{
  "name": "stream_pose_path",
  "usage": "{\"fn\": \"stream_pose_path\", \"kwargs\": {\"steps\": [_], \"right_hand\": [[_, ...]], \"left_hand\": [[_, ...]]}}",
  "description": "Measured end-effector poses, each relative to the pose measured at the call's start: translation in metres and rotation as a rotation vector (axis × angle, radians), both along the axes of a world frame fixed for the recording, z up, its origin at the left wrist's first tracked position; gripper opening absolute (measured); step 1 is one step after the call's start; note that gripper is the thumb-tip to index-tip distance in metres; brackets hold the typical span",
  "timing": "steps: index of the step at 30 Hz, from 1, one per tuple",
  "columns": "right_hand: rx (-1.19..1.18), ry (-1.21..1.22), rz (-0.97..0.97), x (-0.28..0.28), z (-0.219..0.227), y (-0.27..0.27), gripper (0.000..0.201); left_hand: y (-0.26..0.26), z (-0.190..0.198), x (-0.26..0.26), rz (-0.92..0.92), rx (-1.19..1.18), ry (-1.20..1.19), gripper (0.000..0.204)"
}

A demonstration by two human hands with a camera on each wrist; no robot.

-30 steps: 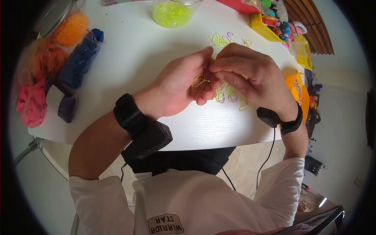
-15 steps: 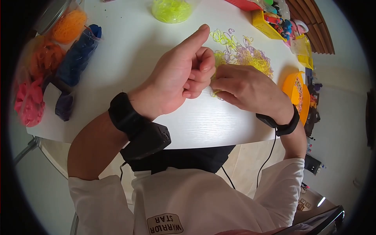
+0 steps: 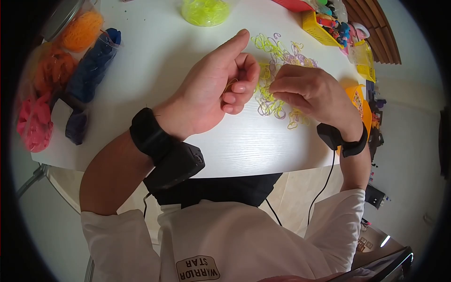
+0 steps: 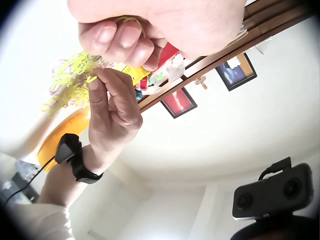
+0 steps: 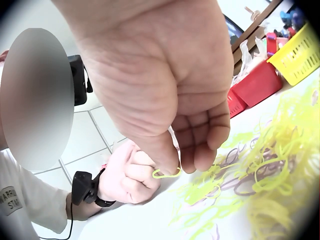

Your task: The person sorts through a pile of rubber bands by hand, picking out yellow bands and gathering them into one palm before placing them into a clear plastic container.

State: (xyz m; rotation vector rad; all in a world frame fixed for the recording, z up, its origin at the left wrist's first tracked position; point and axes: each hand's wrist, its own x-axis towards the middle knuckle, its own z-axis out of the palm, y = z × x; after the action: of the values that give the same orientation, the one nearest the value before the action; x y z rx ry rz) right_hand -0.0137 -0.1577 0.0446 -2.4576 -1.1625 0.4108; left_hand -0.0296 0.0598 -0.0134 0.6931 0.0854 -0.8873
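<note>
Pinching one thin, bent lime loop in right hand; curling left hand round at least one yellow band.

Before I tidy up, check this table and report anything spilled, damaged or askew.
Loose yellow, green and purple bands lie scattered in a tangled heap on the white table, by the right hand. Lying outside any container, they look somewhat spilled, though this may be a working pile. I see no clear damage.
</note>
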Motion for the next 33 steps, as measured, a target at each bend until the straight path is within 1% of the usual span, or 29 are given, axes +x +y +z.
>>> {"fn": "stream_pose_path", "kwargs": {"steps": [3,6,9,12,15,16,19,25,28,33], "right_hand": [[0.033,-0.040,-0.022,0.002,0.007,0.001,0.010],[0.118,-0.042,-0.073,0.003,0.015,0.006,0.012],[0.175,-0.033,-0.057,-0.001,0.019,0.019,0.015],[0.239,-0.002,0.009,-0.002,0.012,0.030,0.016],[0.216,-0.102,0.019,-0.001,0.010,0.030,0.017],[0.177,-0.122,-0.008,-0.002,0.013,0.029,0.016],[0.098,-0.062,-0.096,-0.003,0.014,0.019,0.015],[0.058,0.008,-0.030,-0.014,-0.002,-0.007,0.016],[-0.035,-0.059,0.050,-0.022,-0.004,-0.009,0.017],[-0.063,-0.102,0.044,-0.028,-0.014,-0.008,0.015]], "left_hand": [[-0.001,-0.002,-0.001,-0.011,0.000,-0.008,0.056],[-0.005,-0.004,-0.003,-0.036,-0.012,0.003,0.059],[-0.009,-0.004,-0.006,-0.072,-0.026,-0.012,0.062],[-0.008,-0.007,-0.006,-0.106,-0.042,-0.050,0.061],[-0.007,-0.008,-0.006,-0.098,-0.020,-0.023,0.058],[-0.007,-0.005,-0.006,-0.091,-0.018,-0.004,0.057],[-0.004,-0.002,-0.003,-0.111,0.010,0.037,0.056],[-0.002,0.006,-0.003,-0.094,0.012,0.059,0.062],[-0.003,0.008,-0.004,-0.096,0.006,0.055,0.064],[-0.003,0.004,-0.003,-0.103,0.001,0.050,0.065]]}}
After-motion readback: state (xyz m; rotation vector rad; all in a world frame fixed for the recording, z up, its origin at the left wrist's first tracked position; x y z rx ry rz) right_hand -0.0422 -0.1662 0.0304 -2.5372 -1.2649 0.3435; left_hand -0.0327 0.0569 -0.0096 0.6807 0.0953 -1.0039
